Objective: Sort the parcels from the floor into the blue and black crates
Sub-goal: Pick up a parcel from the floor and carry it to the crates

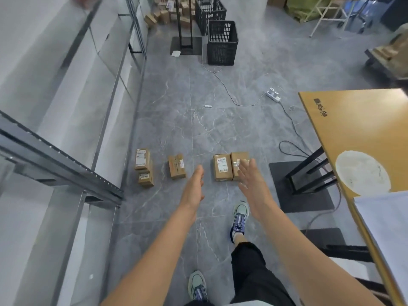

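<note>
Parcels are lying unsorted on the floor, far from the black crates (blue unseen); left hand and right hand are hovering spread, empty.

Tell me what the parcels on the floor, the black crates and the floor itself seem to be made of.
Parcels: brown cardboard by the look, matte, with white printed labels stuck on.
Black crates: probably moulded plastic, matte, with open lattice walls.
Floor: likely polished stone or stone-look tile, grey with pale veins, thin joint lines and a soft sheen.
</note>
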Available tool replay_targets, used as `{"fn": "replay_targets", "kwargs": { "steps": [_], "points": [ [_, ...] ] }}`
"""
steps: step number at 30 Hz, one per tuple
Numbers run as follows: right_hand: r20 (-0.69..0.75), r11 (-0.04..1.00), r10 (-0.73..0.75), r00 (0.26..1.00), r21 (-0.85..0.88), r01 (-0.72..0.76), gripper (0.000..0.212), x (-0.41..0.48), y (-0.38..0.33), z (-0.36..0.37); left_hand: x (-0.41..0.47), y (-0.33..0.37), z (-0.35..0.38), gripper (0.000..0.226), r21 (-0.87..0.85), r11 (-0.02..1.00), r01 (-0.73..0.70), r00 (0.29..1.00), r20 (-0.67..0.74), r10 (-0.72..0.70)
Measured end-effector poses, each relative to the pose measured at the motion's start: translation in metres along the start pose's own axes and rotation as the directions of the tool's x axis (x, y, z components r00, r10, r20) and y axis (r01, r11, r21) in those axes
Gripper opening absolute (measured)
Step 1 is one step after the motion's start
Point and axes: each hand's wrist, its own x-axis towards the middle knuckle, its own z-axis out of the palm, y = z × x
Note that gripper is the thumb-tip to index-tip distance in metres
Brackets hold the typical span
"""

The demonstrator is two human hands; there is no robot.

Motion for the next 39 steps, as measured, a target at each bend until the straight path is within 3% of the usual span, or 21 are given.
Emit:
{"fn": "replay_targets", "kwargs": {
  "steps": [2,6,12,21,32,39],
  "points": [
    [-0.024,1.000,0.026,0.999,-0.012,-0.026,0.088,0.038,-0.002,-0.008,0.030,0.005,0.007,0.068,0.008,0.999,0.034,0.999,-0.012,-0.034],
    [-0.023,0.996,0.089,0.996,0.026,-0.088,0.068,0.121,-0.005,-0.029,0.101,0.019,0.033,0.066,0.021,0.996,0.092,0.995,-0.044,-0.091],
    [0.000,0.971,0.239,0.971,0.026,-0.239,0.072,0.233,-0.016,-0.064,0.207,0.034,0.076,0.067,0.044,0.973,0.227,0.972,-0.076,-0.223],
    [0.008,0.938,0.344,0.939,-0.037,-0.344,0.074,0.377,0.004,-0.088,0.344,0.013,0.109,0.069,0.046,0.936,0.349,0.934,-0.098,-0.343],
    [-0.115,0.856,0.511,0.852,-0.026,-0.517,0.074,0.573,0.176,-0.102,0.569,-0.126,0.112,0.069,0.106,0.867,0.488,0.873,-0.051,-0.485],
    [-0.176,0.799,0.594,0.785,0.019,-0.600,0.083,0.664,0.284,-0.112,0.664,-0.221,0.117,0.062,0.127,0.814,0.567,0.822,-0.020,-0.569]
  ]
}}
